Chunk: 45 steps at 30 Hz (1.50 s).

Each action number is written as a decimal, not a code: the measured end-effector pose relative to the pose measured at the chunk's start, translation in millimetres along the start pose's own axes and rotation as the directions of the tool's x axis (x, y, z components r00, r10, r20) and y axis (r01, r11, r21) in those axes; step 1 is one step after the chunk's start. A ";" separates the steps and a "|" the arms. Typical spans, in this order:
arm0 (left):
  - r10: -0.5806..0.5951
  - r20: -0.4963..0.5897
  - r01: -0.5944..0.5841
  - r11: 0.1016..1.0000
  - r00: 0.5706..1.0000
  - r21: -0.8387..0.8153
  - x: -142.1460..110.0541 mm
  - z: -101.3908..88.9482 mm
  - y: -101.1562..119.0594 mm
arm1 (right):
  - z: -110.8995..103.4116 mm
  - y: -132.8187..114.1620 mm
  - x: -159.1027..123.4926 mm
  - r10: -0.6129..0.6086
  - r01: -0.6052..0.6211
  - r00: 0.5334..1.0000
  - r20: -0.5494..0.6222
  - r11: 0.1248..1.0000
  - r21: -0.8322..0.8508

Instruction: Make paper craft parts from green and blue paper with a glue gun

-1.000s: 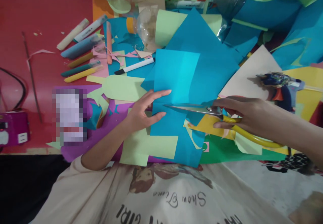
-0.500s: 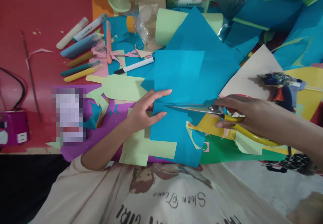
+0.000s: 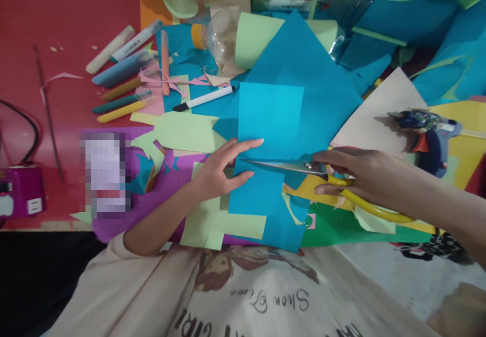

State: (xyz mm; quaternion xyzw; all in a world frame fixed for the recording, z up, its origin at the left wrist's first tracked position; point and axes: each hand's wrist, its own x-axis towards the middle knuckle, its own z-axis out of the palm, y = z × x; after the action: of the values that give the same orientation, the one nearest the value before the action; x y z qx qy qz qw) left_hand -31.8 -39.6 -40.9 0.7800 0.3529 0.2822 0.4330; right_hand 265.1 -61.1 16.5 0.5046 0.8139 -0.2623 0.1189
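Observation:
A blue paper sheet [image 3: 270,119] lies in the middle, over other blue paper. My left hand [image 3: 218,170] grips it by the left edge, with index finger and thumb spread on top and the other fingers tucked out of sight. Wrapped round the yellow handles of a pair of scissors [image 3: 304,167], my right hand [image 3: 360,172] is at the right of the sheet. The scissor blades run leftward along a cut across the paper, and their tips point between my left thumb and index finger.
Behind the sheet lies a plastic bottle [image 3: 222,38] wrapped in pale green paper. Several markers [image 3: 123,81] and a blurred phone-like object [image 3: 106,175] are on the left. A glue gun [image 3: 436,137] rests at the right, among paper scraps [image 3: 292,205].
The scissors and my right hand have moved a little to the left along the cut, and the blades have come closer together. My left hand stays at the sheet's left edge.

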 end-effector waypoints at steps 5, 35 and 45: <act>-0.028 0.015 0.028 1.000 0.999 -0.003 -0.7 0.1 -2.1 | -3.8 -3.2 2.7 -0.019 0.019 0.999 -0.027 1.000 0.011; -0.051 0.053 0.050 0.999 0.997 0.021 0.4 0.9 -1.7 | -1.0 -3.6 6.3 -0.023 0.021 0.999 0.023 0.998 0.056; -0.068 0.024 0.068 0.998 0.997 0.017 0.9 -0.8 -0.4 | -6.8 -10.7 5.3 -0.017 0.018 0.999 0.036 0.999 -0.030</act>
State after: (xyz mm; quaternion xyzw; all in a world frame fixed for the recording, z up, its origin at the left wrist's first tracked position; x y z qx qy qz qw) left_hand -32.1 -38.4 -40.7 0.7744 0.3760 0.2547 0.4405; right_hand 253.6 -57.2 23.0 0.4910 0.8199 -0.2598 0.1386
